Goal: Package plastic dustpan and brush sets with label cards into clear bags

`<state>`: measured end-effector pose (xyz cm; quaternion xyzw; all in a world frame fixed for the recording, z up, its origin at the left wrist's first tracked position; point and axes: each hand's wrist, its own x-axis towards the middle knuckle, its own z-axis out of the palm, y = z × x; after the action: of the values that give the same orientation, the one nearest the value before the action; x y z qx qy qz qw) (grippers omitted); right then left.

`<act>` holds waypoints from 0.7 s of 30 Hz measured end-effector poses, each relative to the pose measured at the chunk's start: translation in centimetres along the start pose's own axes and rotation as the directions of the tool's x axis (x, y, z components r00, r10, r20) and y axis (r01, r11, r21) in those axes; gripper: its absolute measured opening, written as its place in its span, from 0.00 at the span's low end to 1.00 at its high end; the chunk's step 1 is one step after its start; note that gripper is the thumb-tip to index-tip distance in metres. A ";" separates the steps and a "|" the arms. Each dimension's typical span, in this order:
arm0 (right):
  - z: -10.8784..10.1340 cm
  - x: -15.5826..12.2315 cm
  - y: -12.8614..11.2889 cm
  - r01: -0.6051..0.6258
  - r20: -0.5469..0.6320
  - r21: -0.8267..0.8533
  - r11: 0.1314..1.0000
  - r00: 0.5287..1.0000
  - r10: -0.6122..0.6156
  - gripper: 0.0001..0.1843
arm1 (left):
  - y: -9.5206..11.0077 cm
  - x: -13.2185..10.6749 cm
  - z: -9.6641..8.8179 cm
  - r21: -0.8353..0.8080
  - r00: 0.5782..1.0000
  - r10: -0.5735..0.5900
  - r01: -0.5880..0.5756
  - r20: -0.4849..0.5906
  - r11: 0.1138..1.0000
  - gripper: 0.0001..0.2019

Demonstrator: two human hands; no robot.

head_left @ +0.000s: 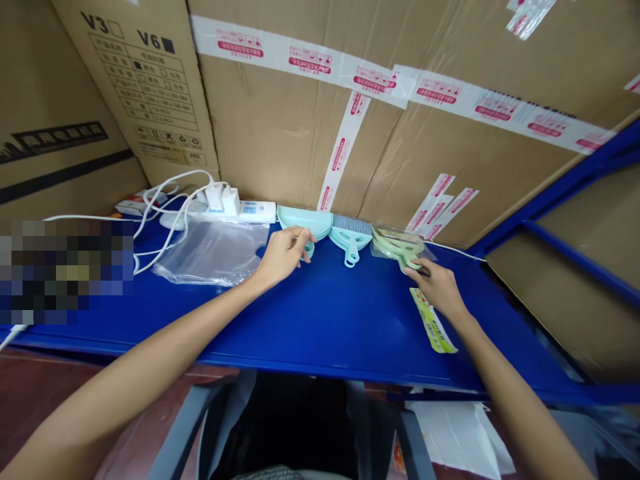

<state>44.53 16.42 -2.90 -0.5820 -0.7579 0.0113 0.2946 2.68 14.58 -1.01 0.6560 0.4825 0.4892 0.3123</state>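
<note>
My left hand has its fingers curled over the handle end of a light-blue dustpan, which lies against the cardboard at the back of the table. Its fingertips partly hide the handle. To the right of that dustpan is a light-blue hand brush with grey-blue bristles and a holed handle pointing toward me. Farther right, my right hand grips the handle of a pale green dustpan. Clear plastic film lies around the green piece, and its exact layers are hard to make out.
On the blue table, clear plastic bags lie at left, before a white power strip with tangled white cables. A yellow-green packet lies near my right forearm. Large cardboard walls the back; a blue metal frame stands right.
</note>
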 end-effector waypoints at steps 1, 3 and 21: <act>0.0 0.1 0.0 0.023 0.009 -0.005 1.000 1.000 -0.023 0.23 | 0.1 0.1 -0.3 0.091 0.999 0.045 -0.042 -0.026 0.995 0.22; -0.1 0.3 0.1 0.076 0.003 -0.037 0.996 0.997 -0.076 0.20 | 0.2 0.2 -0.7 0.265 0.989 0.137 -0.119 -0.050 0.957 0.20; -0.5 1.8 1.5 0.220 0.083 -0.082 0.972 0.974 -0.213 0.17 | -0.9 0.5 -1.0 0.678 0.980 0.159 -0.197 0.119 0.709 0.16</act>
<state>45.86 18.35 -2.22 -0.5078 -0.8269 -0.0339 0.2392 1.50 15.25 -1.32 0.7806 0.5552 0.2868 0.0115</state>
